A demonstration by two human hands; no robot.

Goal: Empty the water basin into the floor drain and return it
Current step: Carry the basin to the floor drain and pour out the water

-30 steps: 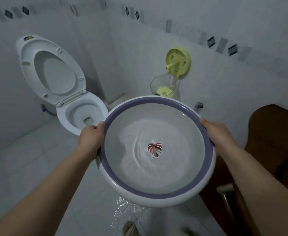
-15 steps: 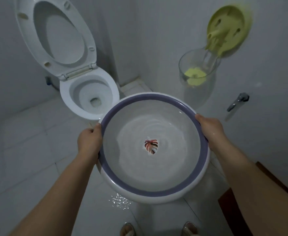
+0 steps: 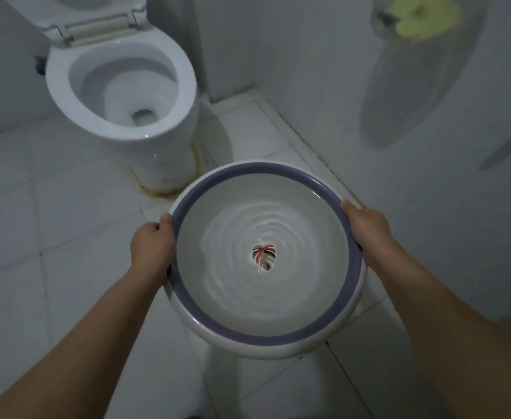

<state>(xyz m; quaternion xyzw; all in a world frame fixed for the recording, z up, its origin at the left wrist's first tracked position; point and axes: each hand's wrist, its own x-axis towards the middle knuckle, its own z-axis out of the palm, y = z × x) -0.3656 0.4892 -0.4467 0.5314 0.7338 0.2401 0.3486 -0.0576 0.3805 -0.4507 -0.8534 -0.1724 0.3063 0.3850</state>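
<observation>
Both hands, left and right, have fingers closed on the basin rim at 9 and 3 o'clock, probably to keep the water level. Toilet at 11.

No readable text, labels or numbers anywhere in view.

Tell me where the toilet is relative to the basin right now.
In the head view the toilet stands upper left, lid raised, beyond and left of the basin, which the left hand and right hand hold above the floor.
</observation>
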